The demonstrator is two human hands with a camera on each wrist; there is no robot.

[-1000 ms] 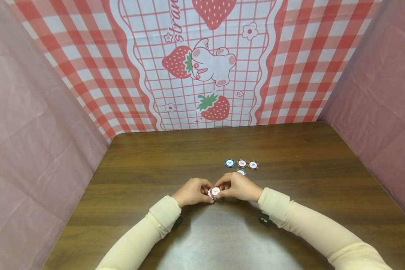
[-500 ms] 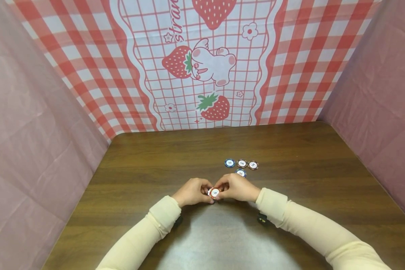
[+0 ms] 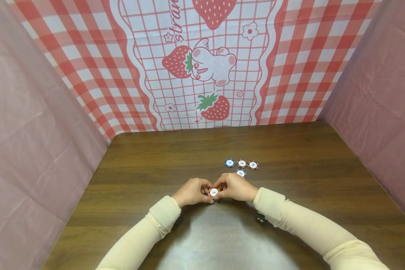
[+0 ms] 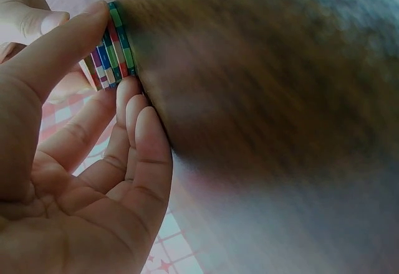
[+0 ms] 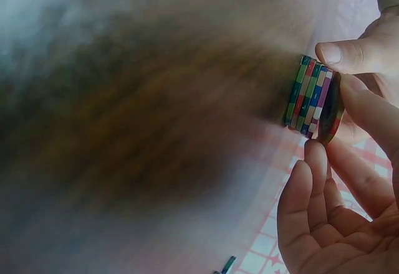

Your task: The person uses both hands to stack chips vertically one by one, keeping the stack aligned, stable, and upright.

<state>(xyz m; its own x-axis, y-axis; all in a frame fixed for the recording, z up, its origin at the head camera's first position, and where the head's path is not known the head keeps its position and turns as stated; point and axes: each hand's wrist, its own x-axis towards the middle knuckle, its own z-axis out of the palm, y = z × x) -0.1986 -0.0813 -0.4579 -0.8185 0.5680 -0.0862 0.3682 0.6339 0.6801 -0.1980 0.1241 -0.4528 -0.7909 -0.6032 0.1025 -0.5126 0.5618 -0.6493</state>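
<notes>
Between the person's hands, at about the middle of the tabletop's (image 3: pixel 148 153) width, is a red-edged chip (image 3: pixel 214 192) with a 5 printed on its upward face. It sits at the end of a short stack of chips (image 5: pixel 305 96), set at a slant so that its dark underside shows in the right wrist view; whether its rim touches the stack is hard to tell.

The right hand (image 3: pixel 237 187) pinches this chip by the rim between thumb and fingers, probably to leave both flat faces free. The left hand (image 3: pixel 192 191) grips the stack from its side, thumb on the near edge and fingertips on the far edge, a hold that seems meant to keep the layers square and leave the top open. Green, red, blue and purple patches show along the stack's side. Its lowest layer is at or very near the tabletop; actual contact is unclear.

Just beyond the right hand lies a near blue chip (image 3: pixel 240 173), and behind it a loose row: a far blue chip (image 3: pixel 229 163), a middle brown chip (image 3: pixel 242 163) and an end brown chip (image 3: pixel 253 165). These 4 lie flat, number side up, perhaps so their values can be read.

Behind the tabletop hangs a checked strawberry cloth (image 3: pixel 219 108), apparently as a backdrop, with pink curtains (image 3: pixel 378 112) at either side.
</notes>
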